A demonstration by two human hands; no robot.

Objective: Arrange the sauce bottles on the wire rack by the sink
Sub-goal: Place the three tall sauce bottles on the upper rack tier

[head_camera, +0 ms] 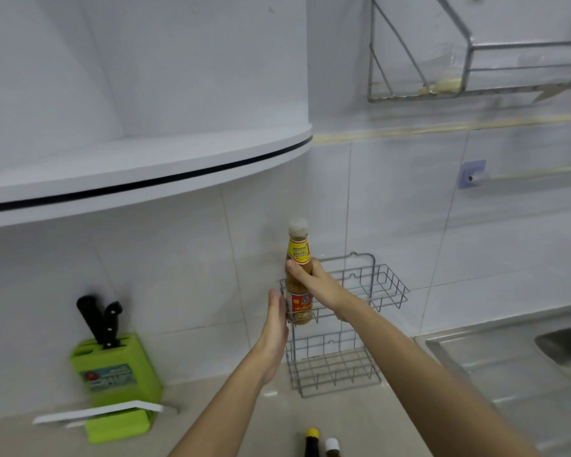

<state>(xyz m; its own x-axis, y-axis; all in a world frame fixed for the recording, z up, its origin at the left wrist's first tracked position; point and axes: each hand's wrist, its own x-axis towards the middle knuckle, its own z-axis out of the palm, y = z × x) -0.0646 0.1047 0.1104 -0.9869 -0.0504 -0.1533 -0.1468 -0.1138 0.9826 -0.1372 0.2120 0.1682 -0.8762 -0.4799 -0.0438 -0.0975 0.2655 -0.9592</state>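
Note:
A tall sauce bottle [298, 258] with a white cap and yellow and red labels stands upright at the left end of the upper basket of a two-tier wire rack [376, 291] on the tiled wall. My right hand [314, 278] is wrapped around the bottle's middle. My left hand [276, 321] is flat and open against the rack's left side, next to the bottle's base. Two more bottles stand on the counter at the bottom edge: a dark one with a yellow cap [311, 443] and one with a white cap [332, 447]. The lower basket [333, 371] holds nothing.
A green knife block [116, 371] with black-handled knives stands at the left on the counter, with a green and white holder [119, 420] in front. A steel sink [521, 357] lies at the right. A white curved shelf [139, 173] overhangs at the left. A metal wall rack [475, 67] hangs above.

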